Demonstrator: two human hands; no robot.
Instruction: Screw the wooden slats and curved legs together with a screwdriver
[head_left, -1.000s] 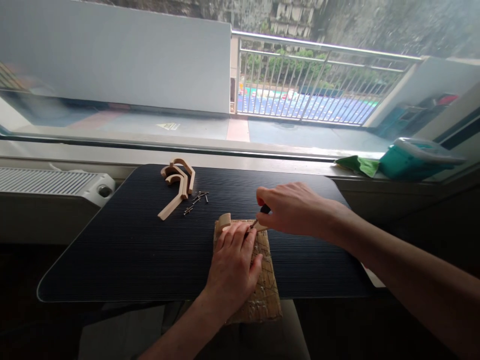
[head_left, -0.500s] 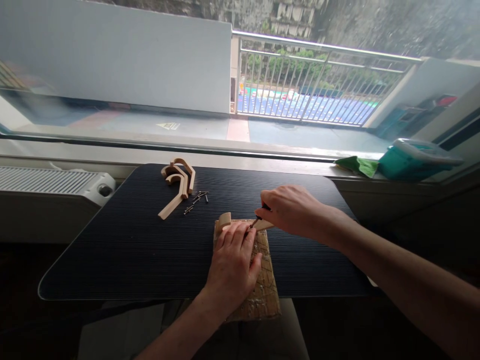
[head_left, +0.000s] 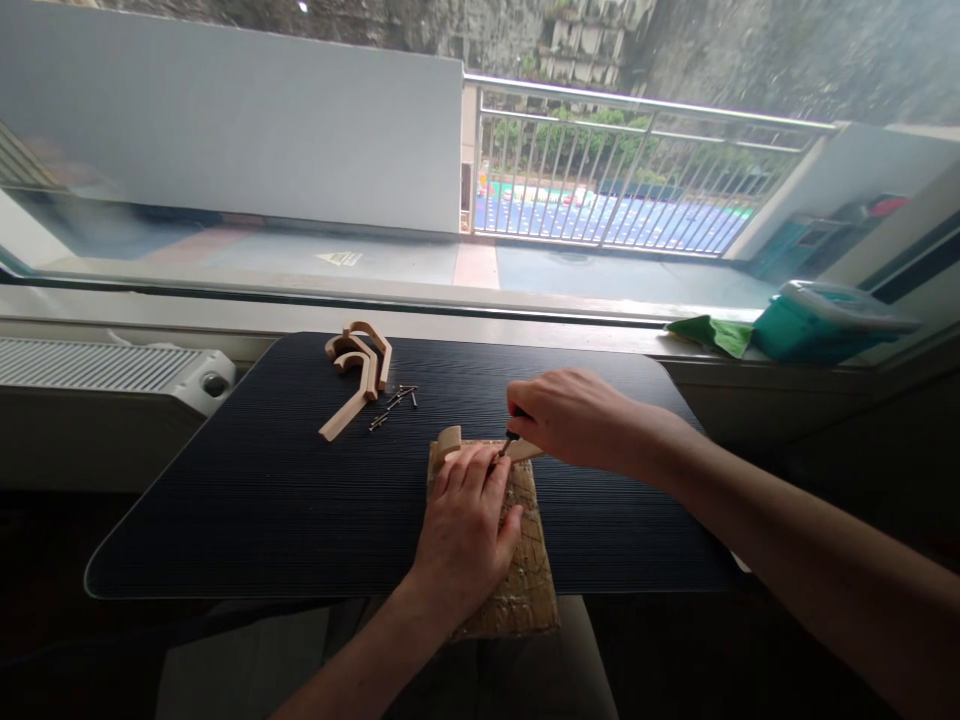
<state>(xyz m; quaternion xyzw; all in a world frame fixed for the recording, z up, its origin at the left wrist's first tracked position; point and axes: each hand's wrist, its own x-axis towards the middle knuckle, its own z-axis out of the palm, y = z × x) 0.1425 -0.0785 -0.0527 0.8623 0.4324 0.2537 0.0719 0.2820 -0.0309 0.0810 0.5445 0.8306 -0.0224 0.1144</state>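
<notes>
On the worn, tape-covered board (head_left: 534, 560) lies a curved wooden hook piece (head_left: 450, 440); its rounded end rises at the left and its straight end reaches under my right hand. My left hand (head_left: 466, 520) presses the wooden piece down, fingers close together over its middle, thumb apart on the board. In my right hand (head_left: 566, 415) is a screwdriver (head_left: 511, 435) with a dark handle, gripped in curled fingers. Its shaft slants down to the wood beside my left fingertips. The tip and any screw under it are hard to make out.
Several similar wooden hook pieces (head_left: 369, 378) are at the back left of the dark table (head_left: 285, 500), with loose screws (head_left: 394, 405) beside them. A radiator (head_left: 112, 370) stands at the left. The windowsill holds a green cloth (head_left: 712, 335) and a teal box (head_left: 817, 325).
My right hand has shifted slightly left and turned a little, and the screwdriver stands a bit steeper. My left hand stays in place on the wooden piece. The camera view has tilted slightly.
</notes>
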